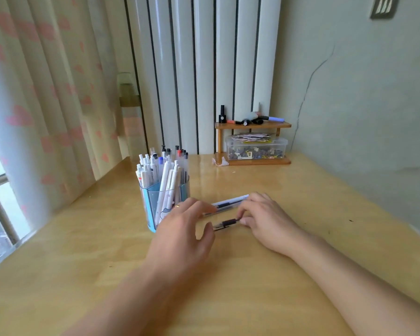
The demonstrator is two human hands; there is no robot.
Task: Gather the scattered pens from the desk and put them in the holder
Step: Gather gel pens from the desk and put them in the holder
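Note:
A clear blue pen holder (155,202), packed with several white and dark-capped pens, stands on the wooden desk (83,263). Just right of it lie three pens: a white-and-blue pen (230,202), a clear dark pen (222,209) beside it, and a clear pen with a black grip (228,223) nearest me. My left hand (187,229) reaches over their left ends, fingertips touching the two far pens, thumb by the near pen. My right hand (264,219) pinches the right end of the black-grip pen, its fingers covering the far pens' right ends.
A small wooden shelf (252,126) at the back of the desk carries markers and a small black bottle, with a clear plastic box (256,147) of small items under it. A curtain hangs at the left, a white radiator behind, a wall on the right.

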